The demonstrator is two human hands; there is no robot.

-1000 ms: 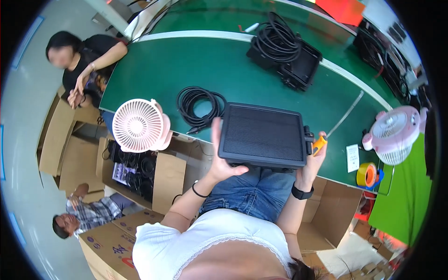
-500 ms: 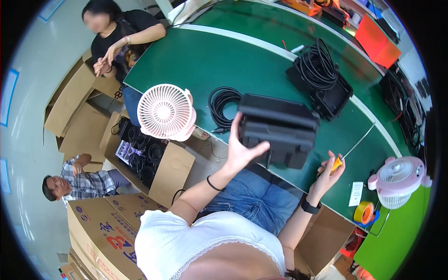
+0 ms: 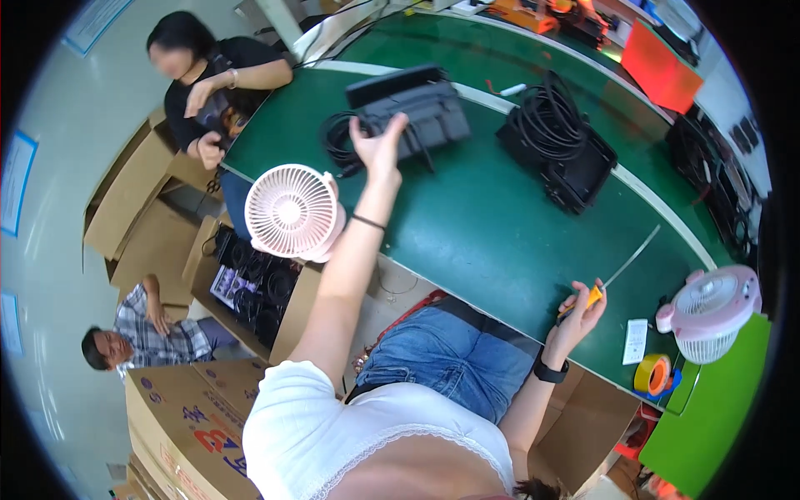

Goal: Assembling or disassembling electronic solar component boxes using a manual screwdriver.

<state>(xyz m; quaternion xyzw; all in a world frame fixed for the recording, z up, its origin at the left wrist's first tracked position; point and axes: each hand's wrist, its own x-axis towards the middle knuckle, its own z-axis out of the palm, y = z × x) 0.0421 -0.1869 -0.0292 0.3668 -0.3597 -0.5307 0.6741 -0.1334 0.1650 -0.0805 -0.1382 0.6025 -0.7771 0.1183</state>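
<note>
My left hand point(image 3: 380, 153) is stretched out over the green table, thumb and fingers spread against the near side of a black box-shaped housing point(image 3: 421, 112). The housing has a raised dark panel along its far side. A coil of black cable point(image 3: 340, 142) lies at its left, partly behind my fingers. My right hand point(image 3: 581, 317) is closed round a screwdriver point(image 3: 595, 296) with a yellow handle, its long thin shaft pointing up to the right. Another black open housing point(image 3: 583, 171), with coiled black cable point(image 3: 546, 125) on top, rests farther right on the table.
A pale pink fan point(image 3: 292, 212) stands at the table's left edge. At right are a pink-white fan point(image 3: 712, 312), a white card point(image 3: 635, 342) and yellow tape point(image 3: 650, 375). Cardboard boxes point(image 3: 196, 408) stand at left. Two people point(image 3: 217, 83) are at the left.
My left hand has carried the black housing away to the far left and its fingers have spread. The cable coil has shifted that way too. My right hand still holds the screwdriver, nearly unmoved.
</note>
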